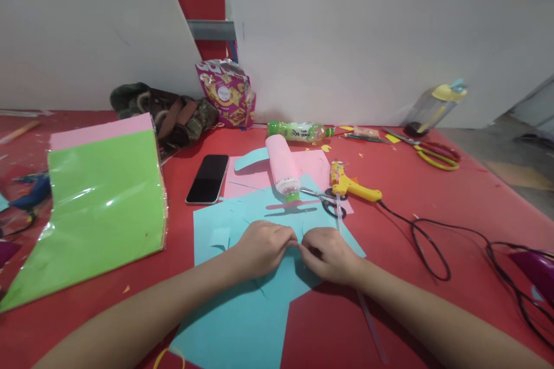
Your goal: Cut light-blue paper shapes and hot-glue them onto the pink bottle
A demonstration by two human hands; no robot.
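My left hand (265, 247) and my right hand (332, 255) meet fingertip to fingertip over light blue paper sheets (242, 311). Both are closed in a pinch; whatever lies between the fingers is too small or hidden to make out. Just beyond them lies a bottle wrapped in pink paper (281, 161), with a blue paper wing (251, 158) at its side and a thin pink strip (277, 206) by its green cap. Dark-handled scissors (332, 203) rest to the right of the bottle cap. A small cut blue paper piece (220, 237) sits left of my left hand.
A yellow glue gun (352, 184) trails a black cord (433, 242) to the right. At left are a phone (208, 179) and green paper in a plastic sleeve (104, 196). Behind stand a snack bag (227, 92), a green-labelled bottle (298, 131), red-yellow scissors (437, 155) and a clear tumbler (433, 106).
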